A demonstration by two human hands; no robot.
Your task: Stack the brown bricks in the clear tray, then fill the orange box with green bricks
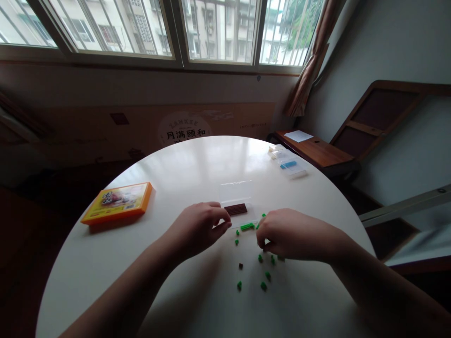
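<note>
Daylight comes in through the windows (220, 30) at the far side — brightest, nearly washed out, at the upper left — while the room's lower left sinks almost to black. Soft glare streaks the far part of the white tabletop (183, 178); its near part is greyer. The orange box (118, 203) casts a dark shadow toward the viewer. Wide-angle stretch slants the outer window frames (59, 26), and the small green pieces (263, 285) look slightly soft.

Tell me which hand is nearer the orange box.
Left. The left hand is right of the orange box, apart from it; the right hand is farther right, among small green pieces.
</note>
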